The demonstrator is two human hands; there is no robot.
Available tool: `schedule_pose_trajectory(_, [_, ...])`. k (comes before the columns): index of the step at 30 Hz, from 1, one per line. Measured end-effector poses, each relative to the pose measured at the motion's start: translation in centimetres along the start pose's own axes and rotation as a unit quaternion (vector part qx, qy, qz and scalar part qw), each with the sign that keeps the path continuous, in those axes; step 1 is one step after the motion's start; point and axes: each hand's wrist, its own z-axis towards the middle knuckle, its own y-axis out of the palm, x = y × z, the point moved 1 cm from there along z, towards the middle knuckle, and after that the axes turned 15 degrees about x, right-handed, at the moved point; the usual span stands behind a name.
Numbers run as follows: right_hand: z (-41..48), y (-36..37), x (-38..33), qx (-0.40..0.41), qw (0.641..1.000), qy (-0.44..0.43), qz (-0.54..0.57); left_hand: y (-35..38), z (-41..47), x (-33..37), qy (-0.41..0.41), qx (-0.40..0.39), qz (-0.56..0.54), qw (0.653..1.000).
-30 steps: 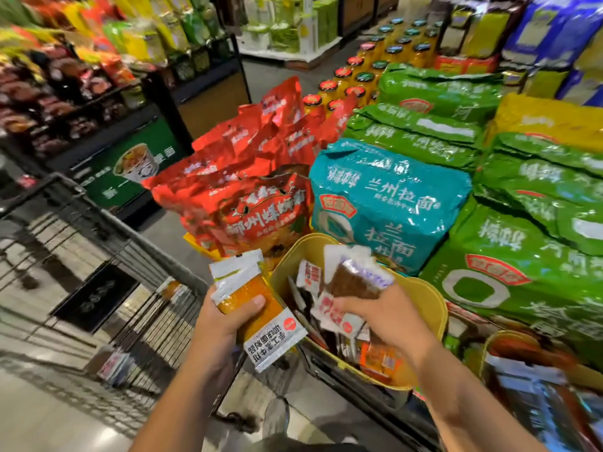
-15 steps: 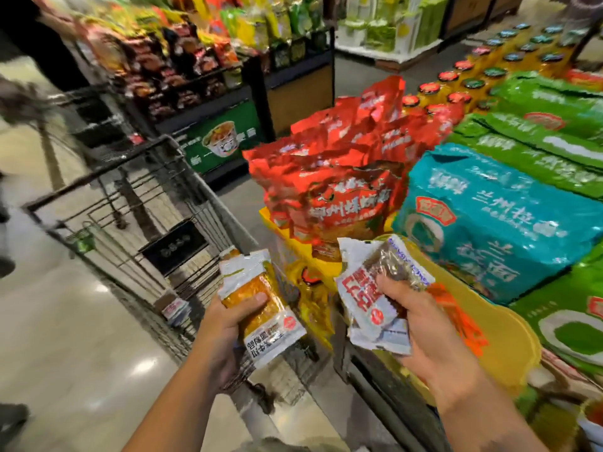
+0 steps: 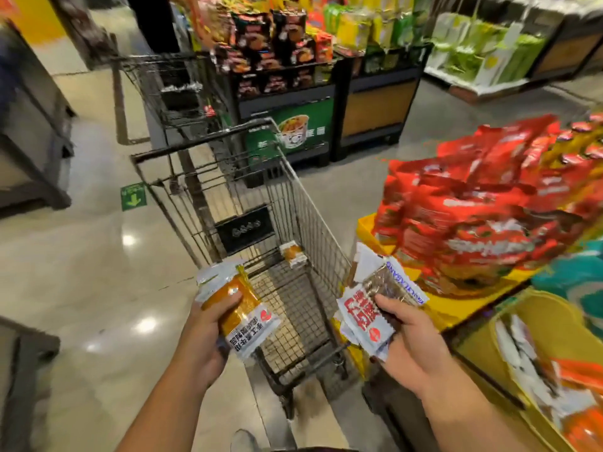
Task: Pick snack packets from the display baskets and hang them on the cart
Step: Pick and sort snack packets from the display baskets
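My left hand (image 3: 208, 334) grips an orange-and-white snack packet (image 3: 239, 308) over the near left edge of the wire shopping cart (image 3: 313, 223). My right hand (image 3: 408, 340) holds a small bundle of white, red-lettered and brown snack packets (image 3: 375, 301) just right of the cart's near rim. One orange packet (image 3: 292, 254) lies inside the cart against its back panel. A yellow display basket (image 3: 551, 308) with several small packets stands at the lower right.
Red noodle bags (image 3: 483, 216) are piled on a yellow stand to the right, with teal bags (image 3: 574, 275) beyond. A second cart (image 3: 169, 89) and a dark shelf unit of snack packs (image 3: 287, 60) stand ahead. Polished floor spreads to the left.
My view has swung left, away from the baskets and onto the cart. My right hand lifted its packets out of the yellow basket and carried them toward the cart; my left hand kept its packet.
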Motion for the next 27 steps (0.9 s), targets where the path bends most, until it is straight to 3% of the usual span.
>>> schedule_pose_trajectory(9, [7.5, 8.9, 7.1, 0.083, 0.994, 0.021, -0.073, -8.1, 8.5, 4.8, -0.035, 0.039, 0.0, 0.999])
schedule_pose_trajectory(14, [11.1, 10.6, 7.0, 0.129, 0.98, -0.009, -0.152, -8.8, 12.9, 5.6, -0.036, 0.073, 0.018, 0.997])
schedule_pose_trajectory(19, [16.9, 11.7, 5.3, 0.126, 0.963, 0.0, -0.239, -7.4, 17.0, 5.4, -0.045, 0.11, 0.026, 0.993])
schedule_pose_trajectory(27, [27.9, 15.3, 2.6, 0.083, 0.929, 0.037, -0.359, -4.9, 22.3, 5.5, -0.038, 0.256, 0.056, 0.964])
